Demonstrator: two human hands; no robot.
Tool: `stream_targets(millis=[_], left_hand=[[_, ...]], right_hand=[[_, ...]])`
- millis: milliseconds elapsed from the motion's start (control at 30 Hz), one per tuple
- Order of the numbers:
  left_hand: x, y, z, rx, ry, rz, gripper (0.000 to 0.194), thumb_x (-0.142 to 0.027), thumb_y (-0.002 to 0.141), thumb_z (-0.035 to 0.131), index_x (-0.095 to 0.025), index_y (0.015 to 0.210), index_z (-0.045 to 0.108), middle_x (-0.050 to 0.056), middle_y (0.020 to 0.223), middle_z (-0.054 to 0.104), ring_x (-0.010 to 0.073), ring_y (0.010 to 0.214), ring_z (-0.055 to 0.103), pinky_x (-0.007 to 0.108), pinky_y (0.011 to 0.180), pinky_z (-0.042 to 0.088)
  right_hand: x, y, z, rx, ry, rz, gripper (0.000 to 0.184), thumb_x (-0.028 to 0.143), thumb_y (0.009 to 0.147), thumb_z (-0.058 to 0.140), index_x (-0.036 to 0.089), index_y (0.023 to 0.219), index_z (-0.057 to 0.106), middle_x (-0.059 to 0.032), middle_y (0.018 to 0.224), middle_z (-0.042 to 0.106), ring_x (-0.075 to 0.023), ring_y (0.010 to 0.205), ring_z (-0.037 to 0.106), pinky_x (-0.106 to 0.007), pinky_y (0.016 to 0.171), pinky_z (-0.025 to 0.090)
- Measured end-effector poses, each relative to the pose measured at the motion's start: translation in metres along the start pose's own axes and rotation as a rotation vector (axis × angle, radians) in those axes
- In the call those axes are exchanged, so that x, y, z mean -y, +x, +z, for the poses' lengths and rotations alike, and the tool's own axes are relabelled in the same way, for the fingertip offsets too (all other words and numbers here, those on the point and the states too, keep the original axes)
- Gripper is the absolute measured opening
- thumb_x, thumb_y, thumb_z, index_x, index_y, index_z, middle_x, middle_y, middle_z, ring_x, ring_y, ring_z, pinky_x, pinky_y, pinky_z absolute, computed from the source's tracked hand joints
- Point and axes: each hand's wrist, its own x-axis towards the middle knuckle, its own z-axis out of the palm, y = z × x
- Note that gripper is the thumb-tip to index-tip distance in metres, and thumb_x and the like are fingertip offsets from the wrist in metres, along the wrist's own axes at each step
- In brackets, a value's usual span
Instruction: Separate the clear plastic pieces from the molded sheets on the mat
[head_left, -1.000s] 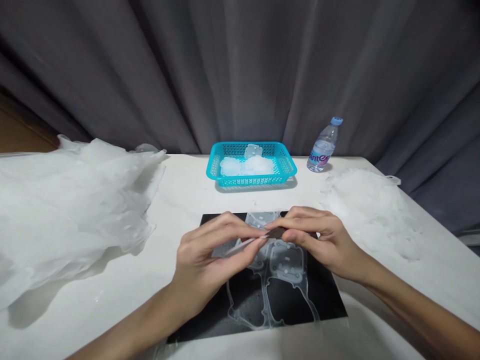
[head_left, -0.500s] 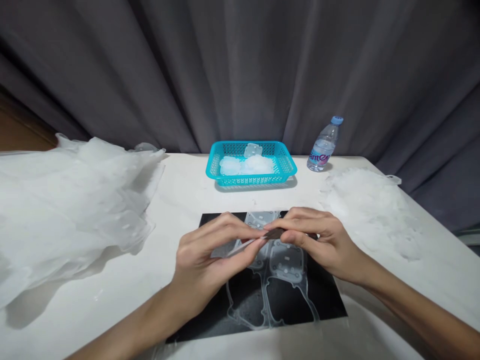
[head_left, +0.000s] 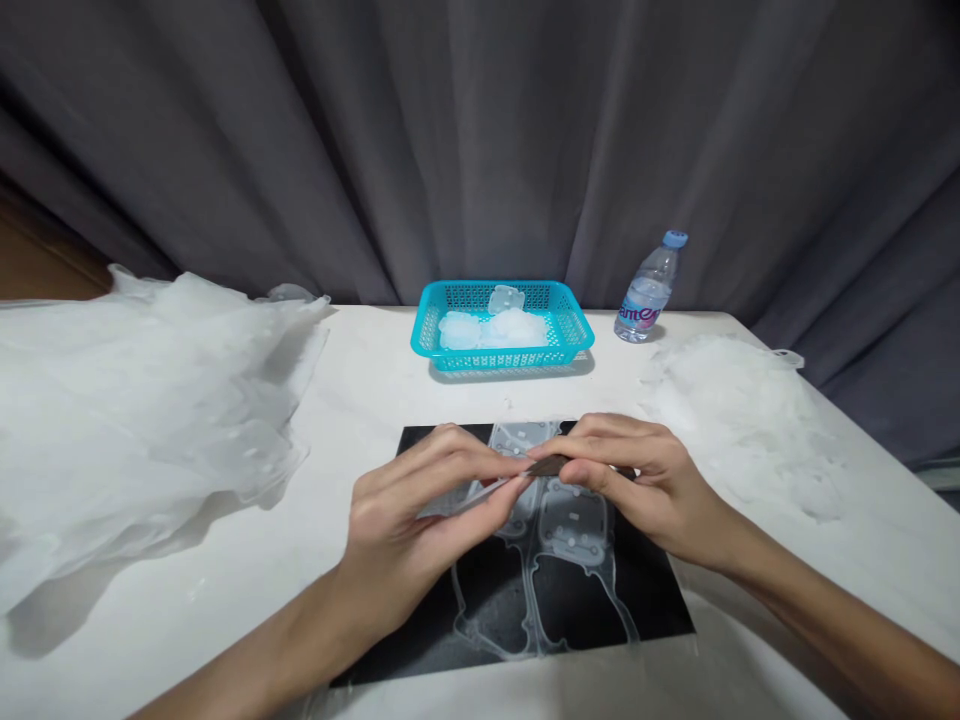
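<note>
Pinched between the thumb and fingers of my left hand (head_left: 412, 500) is a thin translucent silicone-like piece (head_left: 480, 494), seen nearly edge-on. My right hand (head_left: 637, 465) grips a dark, narrow tool (head_left: 549, 467); its tip meets the piece at my left fingertips, and its exact kind is hidden by my fingers. Both hands are above a black mat (head_left: 652, 600). Beneath them on the mat lies a clear moulded sheet (head_left: 574, 525) with rounded square panels at the back and open outlines at the front.
A turquoise basket (head_left: 502, 362) with several translucent pieces stands at the back. To its right is a water bottle (head_left: 643, 300). A large heap of translucent sheets (head_left: 150, 400) covers the left side; a lower heap of clear scraps (head_left: 742, 420) lies right. A grey curtain (head_left: 480, 140) hangs behind.
Almost nothing differs. My left hand has shifted very slightly to the left, while the tool and my right hand stay in place.
</note>
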Motion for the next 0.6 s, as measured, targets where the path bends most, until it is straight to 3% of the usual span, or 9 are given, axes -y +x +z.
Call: stream_targets(millis=[400, 600], left_hand=[[-0.0020, 0.0031, 0.0005, -0.010, 0.047, 0.078, 0.023, -0.003, 0.088, 0.076, -0.021, 0.103, 0.077, 0.003, 0.086, 0.078, 0.0153, 0.072, 0.071, 0.027, 0.062, 0.060], [-0.0015, 0.0011, 0.0013, -0.005, 0.049, 0.066, 0.023, -0.002, 0.087, 0.077, -0.018, 0.104, 0.077, 0.003, 0.087, 0.077, 0.0143, 0.073, 0.071, 0.026, 0.064, 0.060]], right_hand=[[-0.0023, -0.0009, 0.0007, -0.003, -0.012, -0.008, 0.023, 0.024, 0.102, 0.066, 0.023, 0.121, 0.080, -0.0036, 0.091, 0.077, -0.0145, 0.081, 0.070, -0.031, 0.080, 0.058], [-0.0002, 0.0004, 0.0021, 0.006, -0.042, -0.030, 0.021, 0.021, 0.103, 0.065, 0.017, 0.117, 0.081, -0.0052, 0.093, 0.078, -0.0140, 0.082, 0.069, -0.028, 0.079, 0.055]])
